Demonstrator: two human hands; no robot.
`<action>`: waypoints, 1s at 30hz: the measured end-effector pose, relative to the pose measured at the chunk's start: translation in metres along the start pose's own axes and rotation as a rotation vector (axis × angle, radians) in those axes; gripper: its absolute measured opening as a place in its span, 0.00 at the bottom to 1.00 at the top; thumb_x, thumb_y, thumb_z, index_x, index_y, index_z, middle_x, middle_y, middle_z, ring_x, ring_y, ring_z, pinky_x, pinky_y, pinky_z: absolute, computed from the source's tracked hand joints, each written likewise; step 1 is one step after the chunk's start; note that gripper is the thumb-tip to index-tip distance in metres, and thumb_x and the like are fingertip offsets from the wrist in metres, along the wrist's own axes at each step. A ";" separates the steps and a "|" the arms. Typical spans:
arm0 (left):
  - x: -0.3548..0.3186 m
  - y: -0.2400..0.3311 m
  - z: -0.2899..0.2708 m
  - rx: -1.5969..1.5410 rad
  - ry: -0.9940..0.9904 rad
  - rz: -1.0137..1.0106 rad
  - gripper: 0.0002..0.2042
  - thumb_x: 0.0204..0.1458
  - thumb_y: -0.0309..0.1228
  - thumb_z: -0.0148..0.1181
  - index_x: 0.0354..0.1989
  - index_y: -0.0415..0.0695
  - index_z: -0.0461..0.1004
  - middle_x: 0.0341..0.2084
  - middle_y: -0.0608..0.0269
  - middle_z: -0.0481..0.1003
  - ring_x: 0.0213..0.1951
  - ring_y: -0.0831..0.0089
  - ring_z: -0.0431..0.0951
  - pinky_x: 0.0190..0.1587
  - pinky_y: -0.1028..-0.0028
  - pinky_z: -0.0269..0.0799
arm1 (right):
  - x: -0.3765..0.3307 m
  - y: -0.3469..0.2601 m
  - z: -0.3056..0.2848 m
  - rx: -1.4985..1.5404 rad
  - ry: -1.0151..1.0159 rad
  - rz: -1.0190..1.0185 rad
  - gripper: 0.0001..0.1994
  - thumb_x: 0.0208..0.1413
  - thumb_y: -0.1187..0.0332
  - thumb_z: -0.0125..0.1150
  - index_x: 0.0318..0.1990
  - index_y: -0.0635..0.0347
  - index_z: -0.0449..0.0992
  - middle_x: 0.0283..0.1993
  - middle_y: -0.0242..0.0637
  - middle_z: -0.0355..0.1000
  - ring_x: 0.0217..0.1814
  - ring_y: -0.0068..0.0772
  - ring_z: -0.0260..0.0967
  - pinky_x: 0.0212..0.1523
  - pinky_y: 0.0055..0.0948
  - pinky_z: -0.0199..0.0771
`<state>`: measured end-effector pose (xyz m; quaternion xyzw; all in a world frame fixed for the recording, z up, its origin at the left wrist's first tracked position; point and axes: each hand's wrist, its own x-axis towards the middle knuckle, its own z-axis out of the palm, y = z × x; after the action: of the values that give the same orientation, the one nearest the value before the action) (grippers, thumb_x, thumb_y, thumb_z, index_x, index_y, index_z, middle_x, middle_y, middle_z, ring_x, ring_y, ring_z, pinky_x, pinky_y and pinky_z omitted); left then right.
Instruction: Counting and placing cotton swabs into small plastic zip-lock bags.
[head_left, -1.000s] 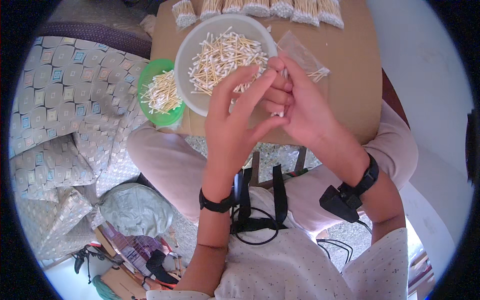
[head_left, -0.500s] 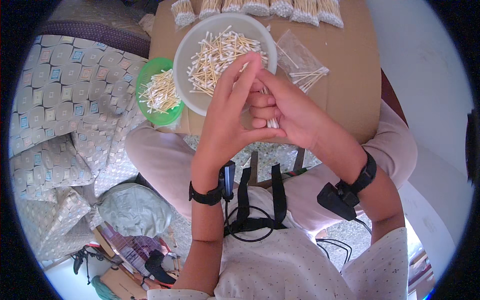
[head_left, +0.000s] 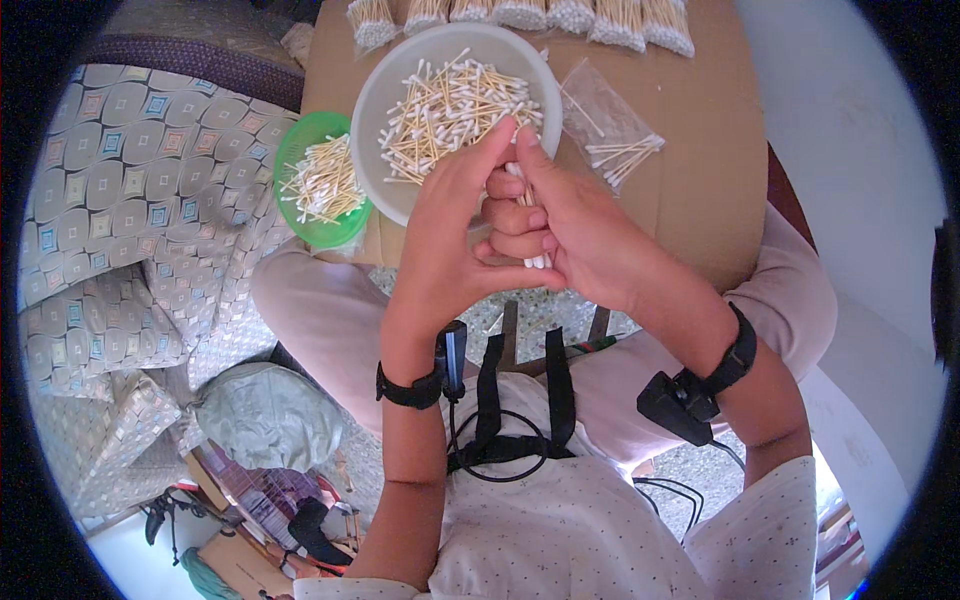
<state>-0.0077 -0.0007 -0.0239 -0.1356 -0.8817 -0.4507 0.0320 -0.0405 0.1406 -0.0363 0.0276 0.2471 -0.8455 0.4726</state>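
Observation:
A small bundle of cotton swabs [head_left: 538, 261] is gripped in my right hand [head_left: 590, 225], whose fingers curl round the sticks just in front of the large bowl. White tips show below the curled fingers and a few more above them. My left hand [head_left: 445, 240] arches around the bundle. Its thumb presses along the lower tips, and its fingers reach up to the upper end, meeting the right hand there. Beyond both hands, the whitish bowl [head_left: 368, 160] holds a heap of loose cotton swabs [head_left: 450, 110].
A green basket [head_left: 322, 238] with more swabs stands left of the bowl. To the right lies a clear plastic bag [head_left: 597, 97] with several swabs [head_left: 628, 158]. Packed swab bundles [head_left: 520, 14] line the far side of the cardboard-covered surface [head_left: 700, 150]. My legs flank it.
The fingers of my left hand have come down slightly and bent more over the bundle's upper end. My right hand's uppermost digit has straightened upward. The swabs stay in the grip.

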 end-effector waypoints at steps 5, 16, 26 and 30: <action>0.004 0.005 0.000 0.141 0.058 0.129 0.49 0.17 0.41 0.74 0.58 0.46 0.63 0.48 0.58 0.70 0.51 0.60 0.65 0.54 0.65 0.59 | -0.002 0.000 -0.002 -0.020 -0.050 -0.025 0.23 0.61 0.42 0.31 0.29 0.51 0.58 0.18 0.19 0.48 0.14 0.13 0.45 0.34 0.23 0.73; 0.002 0.002 0.003 0.141 0.005 0.114 0.45 0.18 0.43 0.74 0.56 0.50 0.66 0.42 0.64 0.70 0.55 0.56 0.58 0.58 0.59 0.50 | -0.005 -0.005 0.008 -0.097 0.098 -0.006 0.22 0.63 0.45 0.28 0.26 0.51 0.57 0.16 0.19 0.43 0.12 0.14 0.37 0.30 0.23 0.68; 0.013 -0.029 -0.013 0.569 0.152 0.063 0.24 0.38 0.34 0.67 0.48 0.48 0.71 0.41 0.61 0.71 0.50 0.54 0.62 0.53 0.58 0.57 | -0.003 -0.031 -0.021 0.166 0.174 -0.241 0.16 0.63 0.55 0.40 0.22 0.46 0.55 0.14 0.17 0.40 0.12 0.15 0.33 0.15 0.19 0.41; 0.020 -0.035 -0.022 0.598 0.076 0.071 0.13 0.41 0.27 0.63 0.38 0.46 0.76 0.34 0.59 0.73 0.40 0.58 0.69 0.44 0.64 0.64 | -0.005 -0.042 -0.020 0.167 0.220 -0.333 0.15 0.63 0.58 0.39 0.23 0.46 0.56 0.14 0.18 0.39 0.12 0.15 0.34 0.15 0.20 0.41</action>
<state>-0.0375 -0.0337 -0.0352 -0.1340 -0.9682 -0.1745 0.1194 -0.0756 0.1714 -0.0365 0.1176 0.2272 -0.9213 0.2927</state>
